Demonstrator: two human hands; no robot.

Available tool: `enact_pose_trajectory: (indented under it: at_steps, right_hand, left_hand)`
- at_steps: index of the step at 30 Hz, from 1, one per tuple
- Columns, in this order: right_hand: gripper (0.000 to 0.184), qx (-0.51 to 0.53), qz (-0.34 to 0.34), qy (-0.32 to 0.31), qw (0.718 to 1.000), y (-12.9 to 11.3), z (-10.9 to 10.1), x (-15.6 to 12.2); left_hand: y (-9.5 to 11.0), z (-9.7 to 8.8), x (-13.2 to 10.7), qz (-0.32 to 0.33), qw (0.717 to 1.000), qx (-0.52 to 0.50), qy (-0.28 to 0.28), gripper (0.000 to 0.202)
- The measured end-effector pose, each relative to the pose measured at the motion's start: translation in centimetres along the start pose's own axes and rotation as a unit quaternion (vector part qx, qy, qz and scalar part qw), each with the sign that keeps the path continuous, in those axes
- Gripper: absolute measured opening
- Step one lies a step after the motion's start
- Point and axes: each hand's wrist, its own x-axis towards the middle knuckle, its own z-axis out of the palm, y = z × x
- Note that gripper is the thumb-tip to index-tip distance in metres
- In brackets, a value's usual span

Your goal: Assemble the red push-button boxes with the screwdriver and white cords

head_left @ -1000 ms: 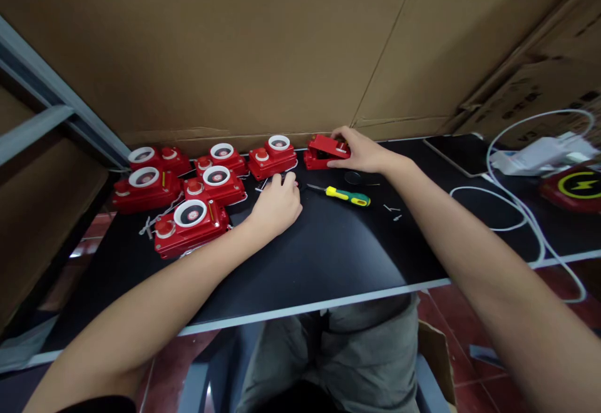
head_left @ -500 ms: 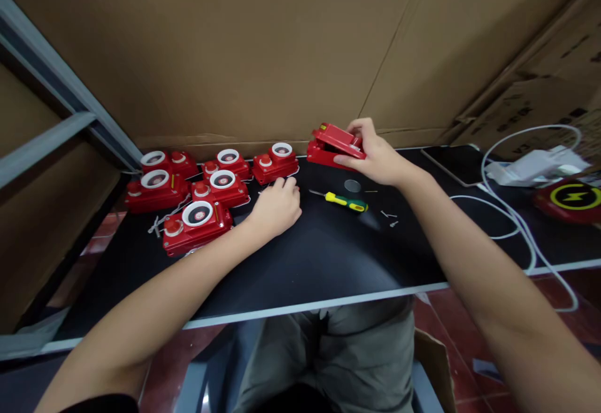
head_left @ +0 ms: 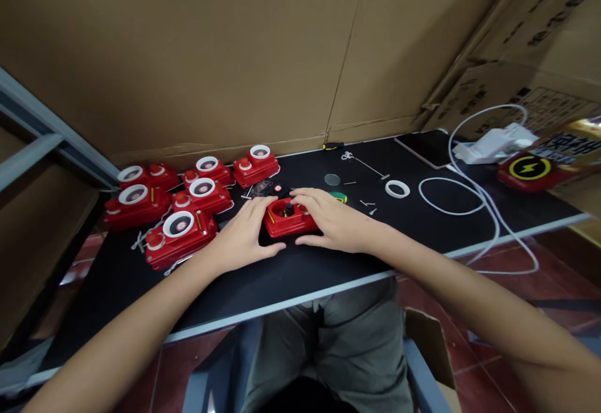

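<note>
A red plastic housing (head_left: 284, 219) lies on the black table (head_left: 328, 263) in front of me, with a small black knob showing on its top. My left hand (head_left: 244, 234) grips its left side, fingers curled round the edge. My right hand (head_left: 328, 220) covers its right side, fingers bent over it. Just behind my right hand the green end of a screwdriver (head_left: 339, 196) peeks out. A dark circuit part (head_left: 261, 189) lies beyond the housing.
Several assembled red units with white rings (head_left: 178, 225) stand at the left. A clear disc (head_left: 332, 179), small screws (head_left: 369, 206), a white ring (head_left: 397, 188), a white cable (head_left: 474, 206), a charger (head_left: 493, 144), a phone (head_left: 425, 148) and a red pad (head_left: 530, 169) lie to the right. Cardboard (head_left: 263, 50) walls the back.
My right hand brought the red housing from the far edge down to the table in front of me. My left hand moved over to hold it. The view shifted right.
</note>
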Motion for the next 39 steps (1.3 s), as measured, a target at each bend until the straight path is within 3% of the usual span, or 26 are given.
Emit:
enact_pose_trajectory:
  at_steps: [6,11,14,17,21,26,28,30,33,36,39]
  right_hand:
    - [0.035,0.01,0.026,0.033,0.999,-0.1,-0.8,0.0]
    - [0.04,-0.008,0.003,0.088,0.996,-1.7,-2.3,-1.8]
    - [0.034,-0.043,-0.044,0.054,0.997,-3.4,-1.9,-3.4]
    - [0.024,-0.08,-0.023,0.009,0.996,-4.8,-0.4,-4.3]
    - [0.032,-0.106,-0.001,-0.009,0.994,-5.6,1.1,-4.1]
    - [0.033,-0.106,-0.003,0.043,0.993,-5.6,-0.5,-4.2]
    - [0.029,-0.108,0.025,0.09,0.99,-4.5,-2.4,-5.0]
    - [0.025,-0.136,0.127,0.133,0.974,-2.1,-4.5,-6.5]
    - [0.036,-0.182,0.285,0.131,0.932,3.1,-6.8,-9.3]
    - [0.052,-0.206,0.359,0.112,0.903,7.7,-7.2,-12.0]
    - [0.054,-0.204,0.375,0.102,0.899,9.8,-6.6,-13.7]
  left_hand:
    - [-1.1,0.8,0.3,-0.001,1.0,0.006,0.02,0.084]
    - [-1.5,0.7,0.2,-0.013,1.0,0.017,0.021,0.083]
    - [-1.7,0.6,0.1,-0.026,0.999,0.023,0.015,0.079]
    - [-1.5,0.4,0.0,-0.033,0.999,0.026,0.007,0.072]
    - [-0.8,-0.2,0.0,-0.03,0.999,0.033,0.003,0.064]
    - [0.2,-0.6,0.1,-0.024,0.997,0.054,0.049,0.049]
    - [0.5,-0.7,0.2,-0.02,0.995,0.056,0.079,0.044]
    - [0.6,-0.7,0.2,-0.009,0.992,0.061,0.107,0.042]
    - [0.5,-0.6,0.1,0.006,0.988,0.085,0.132,0.041]
    - [0.4,-0.5,0.0,0.009,0.986,0.107,0.126,0.042]
    - [0.5,-0.4,0.0,0.017,0.986,0.12,0.112,0.044]
